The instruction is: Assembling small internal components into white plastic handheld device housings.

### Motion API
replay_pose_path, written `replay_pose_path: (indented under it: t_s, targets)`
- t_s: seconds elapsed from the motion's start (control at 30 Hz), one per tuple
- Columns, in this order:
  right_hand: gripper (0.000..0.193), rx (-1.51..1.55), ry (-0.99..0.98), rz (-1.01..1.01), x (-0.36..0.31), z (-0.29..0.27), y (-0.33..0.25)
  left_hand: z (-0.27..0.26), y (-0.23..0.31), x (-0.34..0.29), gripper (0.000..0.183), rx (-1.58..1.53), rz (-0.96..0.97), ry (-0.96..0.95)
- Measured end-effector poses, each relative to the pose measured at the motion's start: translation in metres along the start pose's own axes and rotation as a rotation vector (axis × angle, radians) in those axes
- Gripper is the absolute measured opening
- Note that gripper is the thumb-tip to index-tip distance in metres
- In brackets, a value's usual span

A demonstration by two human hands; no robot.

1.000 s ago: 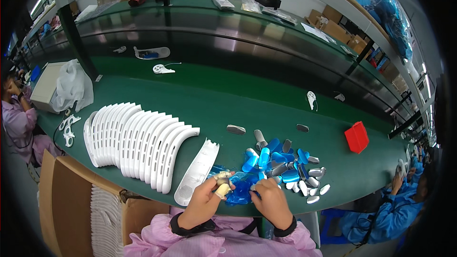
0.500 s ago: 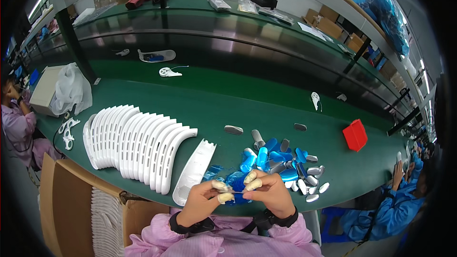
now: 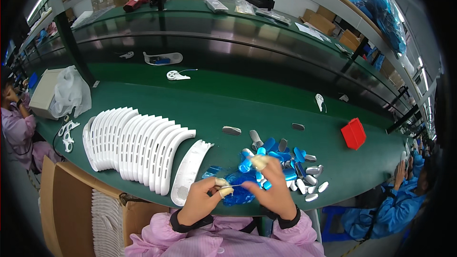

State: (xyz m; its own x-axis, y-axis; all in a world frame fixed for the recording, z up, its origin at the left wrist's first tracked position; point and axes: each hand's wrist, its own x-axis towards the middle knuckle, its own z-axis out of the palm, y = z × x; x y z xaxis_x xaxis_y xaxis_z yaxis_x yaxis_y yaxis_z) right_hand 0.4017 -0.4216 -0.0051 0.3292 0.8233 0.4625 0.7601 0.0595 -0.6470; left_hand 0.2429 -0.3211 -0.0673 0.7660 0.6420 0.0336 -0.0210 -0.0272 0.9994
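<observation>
Remotely, I see the left hand (image 3: 196, 203) with its grip pinching a thin piece (image 3: 232, 186), edge-on, close to the near edge of the bench (image 3: 345, 178); the right hand (image 3: 275, 194) has its grip spread, and I cannot tell whether its thumb touches the piece. Crumpled blue film (image 3: 239, 199) lies between the hands, heaped silver and blue pieces (image 3: 298, 155) to its right, a white panel (image 3: 189, 171) to its left.

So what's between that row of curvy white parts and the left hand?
In the head view, a single white panel lies between the white row and the left hand.
</observation>
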Motion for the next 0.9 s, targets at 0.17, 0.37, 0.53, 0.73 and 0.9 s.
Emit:
replay_pose_path:
  t_s: [0.17,0.37,0.53,0.73,0.9]
  targets:
    - [0.044,-0.024,-0.38,0.021,-0.002,0.008,0.007,0.004,0.006,-0.002,0.031,0.149,0.021,0.034]
    - [0.033,0.331,-0.23,0.18,-0.003,-0.013,0.01,-0.013,0.016,-0.006,0.061,0.988,0.212,0.244]
    - [0.032,0.364,-0.175,0.114,-0.01,-0.005,0.017,-0.023,-0.007,-0.009,0.064,1.016,0.144,0.26]
    - [0.019,0.584,-0.067,0.252,-0.02,0.007,0.016,-0.044,0.009,-0.006,0.043,0.501,0.145,0.315]
    - [0.021,0.931,0.012,0.305,-0.019,0.022,0.005,-0.023,0.015,-0.009,0.039,-0.063,0.102,0.056]
